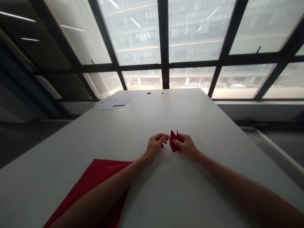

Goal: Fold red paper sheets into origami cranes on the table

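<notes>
A small folded piece of red paper with pointed tips is held above the middle of the white table. My right hand grips its right side, the thumb lying across the front. On the other side, my left hand pinches a thin red end at the paper's left edge between thumb and forefinger. A large red sheet lies flat at the near left, partly hidden beneath my left forearm.
Loose white papers with a dark pen-like object on them lie at the far left table edge. Two small round holes are near the far edge. Large windows stand beyond the table, and a blue curtain hangs at left.
</notes>
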Demonstrator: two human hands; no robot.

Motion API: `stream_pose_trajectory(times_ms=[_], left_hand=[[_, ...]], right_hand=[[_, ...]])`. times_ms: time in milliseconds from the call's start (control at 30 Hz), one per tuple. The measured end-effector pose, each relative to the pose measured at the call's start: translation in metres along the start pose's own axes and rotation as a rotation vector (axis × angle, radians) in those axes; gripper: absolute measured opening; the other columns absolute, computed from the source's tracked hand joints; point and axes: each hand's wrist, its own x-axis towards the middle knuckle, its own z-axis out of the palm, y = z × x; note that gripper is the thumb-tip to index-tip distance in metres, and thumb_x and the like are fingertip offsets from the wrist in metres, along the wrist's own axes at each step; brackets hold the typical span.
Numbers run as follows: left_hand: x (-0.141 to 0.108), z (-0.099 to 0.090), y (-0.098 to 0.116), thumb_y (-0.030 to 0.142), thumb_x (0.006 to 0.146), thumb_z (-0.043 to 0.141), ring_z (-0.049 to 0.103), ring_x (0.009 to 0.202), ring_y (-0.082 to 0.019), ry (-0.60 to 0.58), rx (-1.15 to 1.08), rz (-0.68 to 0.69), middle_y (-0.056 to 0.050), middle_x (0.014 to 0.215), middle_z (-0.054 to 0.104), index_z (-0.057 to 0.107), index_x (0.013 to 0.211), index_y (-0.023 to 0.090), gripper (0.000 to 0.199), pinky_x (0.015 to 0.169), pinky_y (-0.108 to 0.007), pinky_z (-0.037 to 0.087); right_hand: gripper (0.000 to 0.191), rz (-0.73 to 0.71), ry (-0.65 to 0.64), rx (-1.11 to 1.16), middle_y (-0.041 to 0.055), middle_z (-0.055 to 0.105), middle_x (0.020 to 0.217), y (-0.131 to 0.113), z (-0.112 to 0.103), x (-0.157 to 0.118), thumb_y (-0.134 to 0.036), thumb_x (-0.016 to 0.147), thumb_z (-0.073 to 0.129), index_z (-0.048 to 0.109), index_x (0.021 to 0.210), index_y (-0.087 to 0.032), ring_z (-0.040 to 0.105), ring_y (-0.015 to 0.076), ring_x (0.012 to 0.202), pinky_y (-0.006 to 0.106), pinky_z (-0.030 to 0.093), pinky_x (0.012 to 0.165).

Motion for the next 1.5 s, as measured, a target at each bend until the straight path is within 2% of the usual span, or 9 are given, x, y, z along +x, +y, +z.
stream_pose_trajectory(times_ms=[133,267,467,600,867,1167,1300,1400,1500], left_hand=[[0.000,0.000,0.000,0.044,0.080,0.071,0.052,0.060,-0.012,0.011,0.054,-0.001,-0.003,0.073,0.065,0.073,0.084,0.015,0.030,0.056,-0.024,0.042],[0.000,0.000,-0.001,0.045,0.081,0.069,0.053,0.061,-0.013,0.023,0.065,0.005,-0.004,0.073,0.066,0.073,0.081,0.014,0.031,0.056,-0.024,0.042],[-0.001,-0.001,-0.003,0.043,0.083,0.069,0.059,0.075,-0.016,0.038,0.024,0.054,-0.007,0.092,0.068,0.069,0.106,0.017,0.035,0.060,-0.024,0.047],[-0.001,0.000,-0.003,0.044,0.081,0.071,0.059,0.075,-0.016,0.017,0.083,0.082,-0.006,0.090,0.068,0.068,0.093,0.016,0.031,0.060,-0.023,0.046],[0.000,0.000,-0.004,0.048,0.082,0.069,0.056,0.068,-0.014,0.014,0.100,0.059,-0.004,0.079,0.065,0.069,0.088,0.015,0.034,0.060,-0.025,0.045],[0.002,-0.005,0.002,0.042,0.083,0.067,0.056,0.068,-0.014,-0.146,0.027,-0.038,-0.004,0.075,0.064,0.069,0.086,0.014,0.028,0.064,-0.025,0.043],[0.001,-0.005,0.003,0.046,0.087,0.060,0.057,0.071,-0.015,-0.102,-0.004,-0.018,-0.004,0.079,0.063,0.067,0.085,0.015,0.032,0.064,-0.025,0.045],[0.000,-0.003,0.003,0.048,0.085,0.064,0.056,0.069,-0.015,-0.079,0.042,-0.009,-0.005,0.079,0.064,0.070,0.090,0.015,0.034,0.063,-0.025,0.045],[0.000,-0.002,0.003,0.048,0.080,0.069,0.055,0.065,-0.014,-0.054,0.090,-0.012,-0.004,0.074,0.065,0.072,0.086,0.014,0.034,0.061,-0.026,0.044]], right_hand=[[0.023,-0.006,-0.021,-0.010,0.0020,0.064,0.068,0.001,-0.001,-0.001,-0.035,0.075,0.069,0.066,0.077,-0.013,0.054,0.0131,0.059,0.024,0.041,0.053],[0.024,-0.002,-0.017,-0.006,0.0023,0.065,0.069,0.001,0.000,0.000,-0.036,0.075,0.069,0.067,0.078,-0.012,0.054,0.0133,0.060,0.024,0.041,0.053],[0.026,0.018,0.019,0.029,0.0027,0.066,0.069,-0.001,0.000,0.001,-0.037,0.075,0.070,0.067,0.079,-0.012,0.055,0.0141,0.060,0.025,0.042,0.054],[0.028,0.010,0.022,0.007,0.0031,0.066,0.069,0.001,0.000,0.000,-0.040,0.075,0.071,0.067,0.078,-0.013,0.056,0.0145,0.060,0.025,0.043,0.054],[0.030,-0.052,0.059,-0.062,0.0029,0.064,0.068,0.009,0.001,0.001,-0.042,0.077,0.071,0.067,0.078,-0.013,0.056,0.0153,0.062,0.026,0.043,0.055],[0.030,-0.044,0.016,-0.075,0.0036,0.067,0.070,0.005,0.000,-0.002,-0.043,0.077,0.070,0.068,0.080,-0.013,0.058,0.0159,0.062,0.025,0.044,0.054],[0.027,-0.021,0.002,-0.051,0.0029,0.066,0.069,0.001,0.000,-0.001,-0.040,0.077,0.069,0.067,0.079,-0.013,0.057,0.0146,0.061,0.025,0.043,0.053],[0.026,-0.013,-0.014,-0.055,0.0022,0.065,0.068,0.000,0.000,-0.002,-0.040,0.076,0.069,0.066,0.077,-0.013,0.055,0.0136,0.059,0.024,0.042,0.052],[0.026,-0.006,-0.042,-0.074,0.0015,0.063,0.066,-0.002,0.000,-0.002,-0.040,0.076,0.068,0.065,0.074,-0.014,0.053,0.0129,0.058,0.024,0.041,0.051]])
